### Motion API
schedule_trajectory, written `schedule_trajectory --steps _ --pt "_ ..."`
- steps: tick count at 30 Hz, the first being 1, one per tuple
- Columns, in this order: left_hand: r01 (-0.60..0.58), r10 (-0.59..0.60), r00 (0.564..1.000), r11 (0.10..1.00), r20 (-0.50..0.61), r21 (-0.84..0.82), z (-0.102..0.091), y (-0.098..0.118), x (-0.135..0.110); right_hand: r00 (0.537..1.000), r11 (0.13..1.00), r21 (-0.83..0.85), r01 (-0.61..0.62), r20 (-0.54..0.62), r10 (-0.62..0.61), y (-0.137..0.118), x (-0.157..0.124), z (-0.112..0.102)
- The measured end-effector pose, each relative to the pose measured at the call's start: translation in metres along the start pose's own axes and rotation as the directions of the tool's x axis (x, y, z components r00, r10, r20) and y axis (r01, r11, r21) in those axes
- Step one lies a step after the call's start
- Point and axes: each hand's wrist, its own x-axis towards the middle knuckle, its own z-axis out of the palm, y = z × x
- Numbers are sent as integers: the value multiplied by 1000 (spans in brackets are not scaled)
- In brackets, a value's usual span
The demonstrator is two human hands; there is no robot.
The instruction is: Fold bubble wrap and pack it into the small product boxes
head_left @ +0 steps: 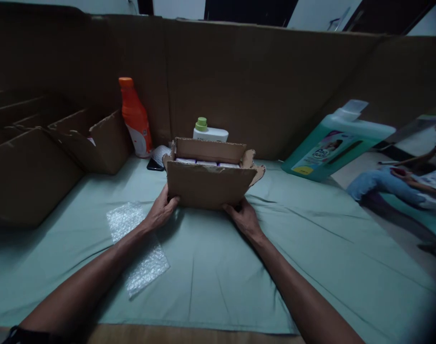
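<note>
A small open cardboard box [210, 186] is between my two hands over the cloth-covered table. Several white-and-purple packs [207, 163] show just above its front wall; their lower parts are hidden inside. My left hand [161, 210] grips the box's lower left corner, thumb on the front face. At the lower right edge, my right hand [244, 217] holds the box with its thumb in front and the other fingers mostly out of sight. Beneath my left forearm lies a sheet of bubble wrap [148, 267]. Right behind the box stands a white bottle with a green cap [211, 134].
An orange bottle [135, 119] and a dark phone-like object [155, 165] are at the back left. Larger cardboard boxes [31, 177] line the left side. A big green liquid jug [325, 148] leans at the right. Behind runs a cardboard wall [260, 86]. A person [389, 184] sits beyond, at right.
</note>
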Motion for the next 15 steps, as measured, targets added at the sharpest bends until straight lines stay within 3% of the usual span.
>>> schedule_trajectory --steps 4,6,9,12,15 --pt "0 -4 1000 975 19 224 -6 -8 -20 1000 996 -84 28 -1 -28 3 -8 3" --pt "-16 3 999 924 34 381 -10 -11 -49 999 991 -123 47 1 -47 5 -18 5" --pt "-100 11 989 792 150 602 -14 -9 -101 993 969 -219 113 -4 -117 10 -35 7" --pt "-150 3 970 789 241 596 -9 3 -136 980 925 -331 188 -3 -200 12 -51 9" --pt "-133 38 977 875 208 465 -5 22 -135 966 885 -401 237 -4 -260 5 -65 3"
